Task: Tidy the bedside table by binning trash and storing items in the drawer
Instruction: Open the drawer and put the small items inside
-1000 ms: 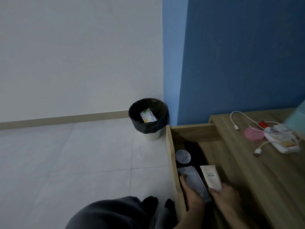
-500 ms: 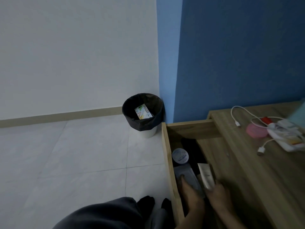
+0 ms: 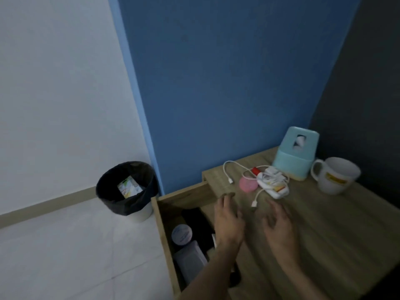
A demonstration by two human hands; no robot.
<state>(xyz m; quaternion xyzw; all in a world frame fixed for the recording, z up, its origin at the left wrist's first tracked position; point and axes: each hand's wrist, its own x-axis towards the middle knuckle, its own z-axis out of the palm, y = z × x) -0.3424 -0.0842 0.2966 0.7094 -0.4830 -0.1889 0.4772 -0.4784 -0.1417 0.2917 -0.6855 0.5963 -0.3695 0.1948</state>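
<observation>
Wooden bedside table (image 3: pixel 324 234) carries several items not yet stored; the task is judged partly complete.

Completed, as the layout indicates:
- The bin (image 3: pixel 127 187), black-lined, stands on the floor beside the blue wall and contains one printed carton (image 3: pixel 129 189).
- The drawer (image 3: pixel 164 239) is pulled open at the table's left side. It holds a round lidded jar (image 3: pixel 181 234), a flat grey packet (image 3: pixel 190 259) in front of it and a dark object behind; a pale item at the inner edge is mostly hidden by the left forearm.

Remaining:
- A white cable (image 3: pixel 229 169), a pink round item (image 3: pixel 248 184) and a white tube with a red cap (image 3: pixel 273 187) lie in a touching cluster near the rear of the tabletop.
- A pale blue tissue box (image 3: pixel 295 156) and a white mug (image 3: pixel 336 175) stand behind, near the wall. Whether these are to be stored cannot be determined.

Hand state: the left hand (image 3: pixel 228 221) and right hand (image 3: pixel 279 226) are both above the tabletop, near the cluster, fingers spread apart and holding nothing. Motion blur obscures finer detail. The cluster is judged the next target; the drawer must afterwards be closed.
</observation>
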